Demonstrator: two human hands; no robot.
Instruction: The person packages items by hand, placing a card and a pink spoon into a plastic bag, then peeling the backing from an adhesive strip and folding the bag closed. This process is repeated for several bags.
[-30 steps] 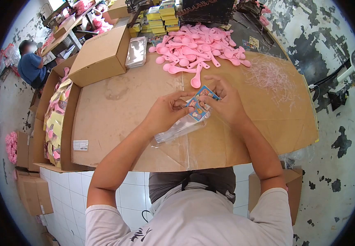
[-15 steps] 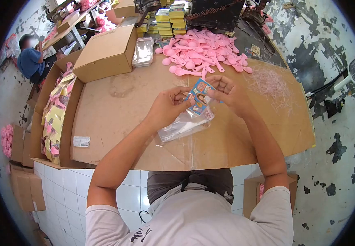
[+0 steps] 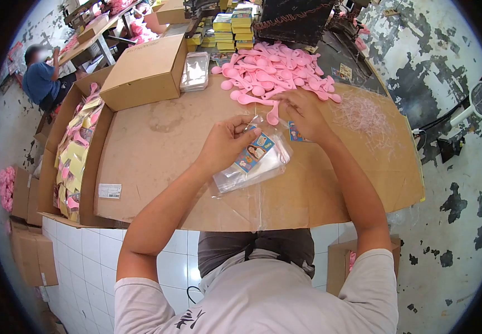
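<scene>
Left hand (image 3: pixel 224 142) pinches a blue rectangular printed card (image 3: pixel 256 151) over clear plastic bags (image 3: pixel 252 177); right hand (image 3: pixel 306 116) at a pink plastic spoon (image 3: pixel 273 117), gripping or not, I can't tell!

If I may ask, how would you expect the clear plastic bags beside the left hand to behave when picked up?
The clear plastic bags would probably flop, since they look thin and wrinkled. Their glossy reflections suggest they may be slippery. Lying flat on the cardboard, they seem unlikely to roll.

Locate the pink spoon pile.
The pink spoon pile lies near the head view's top, slightly right of centre, with the right hand at its near edge.
</scene>
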